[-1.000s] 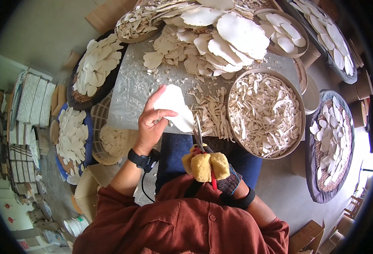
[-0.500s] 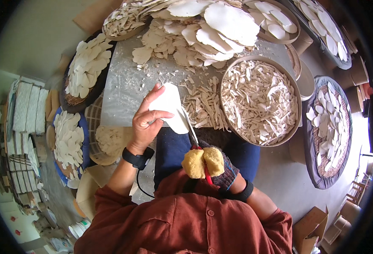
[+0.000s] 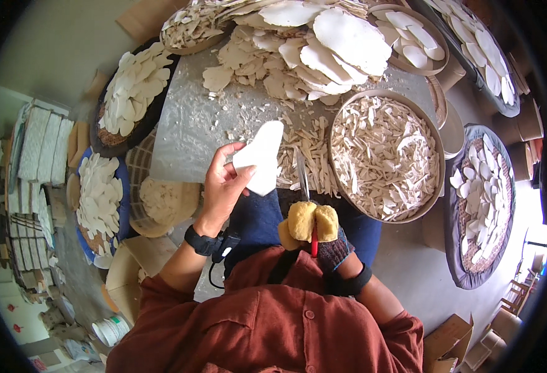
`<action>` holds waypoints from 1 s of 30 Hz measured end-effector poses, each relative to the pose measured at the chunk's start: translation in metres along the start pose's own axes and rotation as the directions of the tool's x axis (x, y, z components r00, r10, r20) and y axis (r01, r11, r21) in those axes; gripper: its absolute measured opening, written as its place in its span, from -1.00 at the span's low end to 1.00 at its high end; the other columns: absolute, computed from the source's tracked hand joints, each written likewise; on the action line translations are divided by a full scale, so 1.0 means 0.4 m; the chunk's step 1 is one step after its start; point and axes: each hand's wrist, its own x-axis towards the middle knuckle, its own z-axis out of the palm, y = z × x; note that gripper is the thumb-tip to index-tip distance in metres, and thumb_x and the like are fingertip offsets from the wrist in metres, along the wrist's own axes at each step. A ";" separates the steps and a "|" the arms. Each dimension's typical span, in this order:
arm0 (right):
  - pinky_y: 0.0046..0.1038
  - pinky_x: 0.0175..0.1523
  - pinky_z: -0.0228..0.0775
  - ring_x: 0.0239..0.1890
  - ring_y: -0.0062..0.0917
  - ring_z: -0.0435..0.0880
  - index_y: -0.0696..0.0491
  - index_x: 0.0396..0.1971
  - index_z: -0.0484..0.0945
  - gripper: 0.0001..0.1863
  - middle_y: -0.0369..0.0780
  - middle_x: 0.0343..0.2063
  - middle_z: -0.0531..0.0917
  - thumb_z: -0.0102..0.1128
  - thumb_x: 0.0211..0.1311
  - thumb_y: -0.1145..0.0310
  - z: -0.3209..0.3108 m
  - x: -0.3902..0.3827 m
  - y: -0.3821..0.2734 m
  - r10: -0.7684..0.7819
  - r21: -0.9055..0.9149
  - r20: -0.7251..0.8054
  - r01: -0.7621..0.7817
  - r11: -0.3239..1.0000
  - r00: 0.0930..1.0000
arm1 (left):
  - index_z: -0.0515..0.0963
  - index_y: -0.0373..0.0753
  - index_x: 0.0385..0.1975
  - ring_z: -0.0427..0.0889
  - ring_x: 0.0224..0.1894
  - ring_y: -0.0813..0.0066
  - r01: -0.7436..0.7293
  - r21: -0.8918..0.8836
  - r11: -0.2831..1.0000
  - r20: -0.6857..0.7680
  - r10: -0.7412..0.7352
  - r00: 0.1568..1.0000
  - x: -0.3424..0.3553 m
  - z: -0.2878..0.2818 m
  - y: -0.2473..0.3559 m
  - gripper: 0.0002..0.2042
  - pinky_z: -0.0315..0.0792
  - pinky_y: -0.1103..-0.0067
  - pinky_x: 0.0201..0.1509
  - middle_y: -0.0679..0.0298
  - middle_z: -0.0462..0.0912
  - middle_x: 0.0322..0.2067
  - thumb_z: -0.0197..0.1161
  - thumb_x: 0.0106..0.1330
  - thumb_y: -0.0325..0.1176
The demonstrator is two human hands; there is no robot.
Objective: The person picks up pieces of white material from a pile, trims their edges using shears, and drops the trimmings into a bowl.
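Note:
A thin, flat white slice (image 3: 262, 158) with a smooth trimmed-looking outline is pinched between the thumb and fingers of my bare left hand (image 3: 222, 185), over the near edge of the table. My right hand (image 3: 334, 248), in a dark knitted glove, is wrapped round a pair of scissors (image 3: 303, 177) with red handles padded in yellow foam (image 3: 301, 221). The blades point away from me, look closed or nearly so, and stand apart from the slice, to its right. Foam hides most of the right fingers. Narrow white offcuts (image 3: 311, 146) lie scattered just beyond the blades.
A round tray (image 3: 438, 180) heaped with white strips overhangs the table's near right edge. Large untrimmed slices (image 3: 351, 40) are piled at the back of the grey table (image 3: 183, 124). Slice-covered round trays stand left (image 3: 99, 199) and right (image 3: 482, 205); a basket (image 3: 140, 205) sits at the left.
The scissors have moved right, away from the slice they were touching. My left hand has shifted slightly right, turned the slice, and closed its spread fingers on it.

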 end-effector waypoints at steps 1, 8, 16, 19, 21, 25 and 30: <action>-0.36 0.17 0.37 0.00 -0.43 0.57 0.22 -0.02 0.46 -0.68 -0.11 -0.06 0.58 -0.07 0.39 0.32 -0.008 0.008 0.012 -0.037 0.172 0.052 0.028 0.985 0.998 | 0.34 -0.32 0.05 0.56 -0.20 0.63 0.008 -0.046 0.999 0.035 -0.006 0.999 -0.006 0.003 0.002 -0.64 0.45 0.68 -0.12 0.24 0.61 -0.21 0.21 0.26 -0.47; -0.31 0.24 0.31 0.09 -0.32 0.50 0.23 0.09 0.35 -0.60 -0.08 0.05 0.50 -0.06 0.36 0.30 -0.048 0.063 0.060 -0.048 0.479 0.105 -0.008 0.878 0.993 | 0.31 -0.29 0.13 0.55 -0.18 0.65 0.104 0.004 0.995 0.226 -0.102 0.969 -0.021 -0.006 0.017 -0.58 0.44 0.67 -0.09 0.23 0.61 -0.19 0.17 0.26 -0.48; -0.36 -0.04 0.49 -0.18 -0.37 0.62 0.23 -0.15 0.48 -0.63 -0.11 -0.23 0.61 0.17 0.22 0.23 0.035 0.033 -0.035 0.106 0.234 -0.018 -0.099 0.967 0.994 | 0.30 -0.26 0.18 0.61 -0.28 0.53 0.009 -0.187 0.982 -0.061 -0.021 0.998 -0.025 -0.006 0.007 -0.56 0.57 0.64 -0.37 0.23 0.58 -0.21 0.12 0.27 -0.49; -0.43 -0.10 0.49 -0.25 -0.48 0.64 0.16 -0.22 0.53 -0.67 -0.18 -0.29 0.65 0.23 0.17 0.20 0.051 0.017 -0.048 0.060 -0.194 0.035 -0.053 0.980 0.998 | 0.29 -0.25 0.19 0.58 -0.52 0.58 0.113 -0.080 0.990 -0.016 -0.115 0.993 -0.041 -0.092 -0.014 -0.55 0.46 0.74 -0.60 0.20 0.58 -0.27 0.11 0.28 -0.45; -0.46 -0.13 0.48 -0.28 -0.53 0.64 0.11 -0.26 0.57 -0.69 -0.22 -0.32 0.67 0.29 0.12 0.19 0.043 0.013 -0.048 0.018 -0.661 0.145 0.084 0.746 0.989 | 0.31 -0.23 0.18 0.53 -0.60 0.63 0.212 -0.060 0.976 -0.026 -0.213 0.977 -0.061 -0.187 -0.026 -0.56 0.37 0.76 -0.66 0.20 0.59 -0.33 0.12 0.28 -0.43; -0.46 -0.14 0.48 -0.28 -0.48 0.66 0.11 -0.25 0.58 -0.68 -0.19 -0.34 0.68 0.33 0.07 0.22 0.021 0.005 -0.042 0.063 -0.866 0.207 0.153 0.476 0.976 | 0.35 -0.31 0.11 0.62 -0.32 0.36 -0.213 0.013 0.977 -0.660 0.168 0.732 -0.060 -0.430 0.020 -0.62 0.54 0.55 -0.29 0.05 0.56 -0.18 0.11 0.29 -0.43; -0.46 -0.10 0.49 -0.24 -0.45 0.67 0.12 -0.15 0.56 -0.71 -0.19 -0.28 0.68 0.27 0.11 0.38 0.036 0.026 -0.034 0.056 -0.868 0.291 0.239 0.434 0.955 | 0.32 -0.40 0.11 0.49 0.09 0.22 -0.416 0.066 0.907 -0.599 0.370 0.710 0.020 -0.499 0.124 -0.61 0.36 0.40 0.23 -0.01 0.48 0.02 0.13 0.32 -0.40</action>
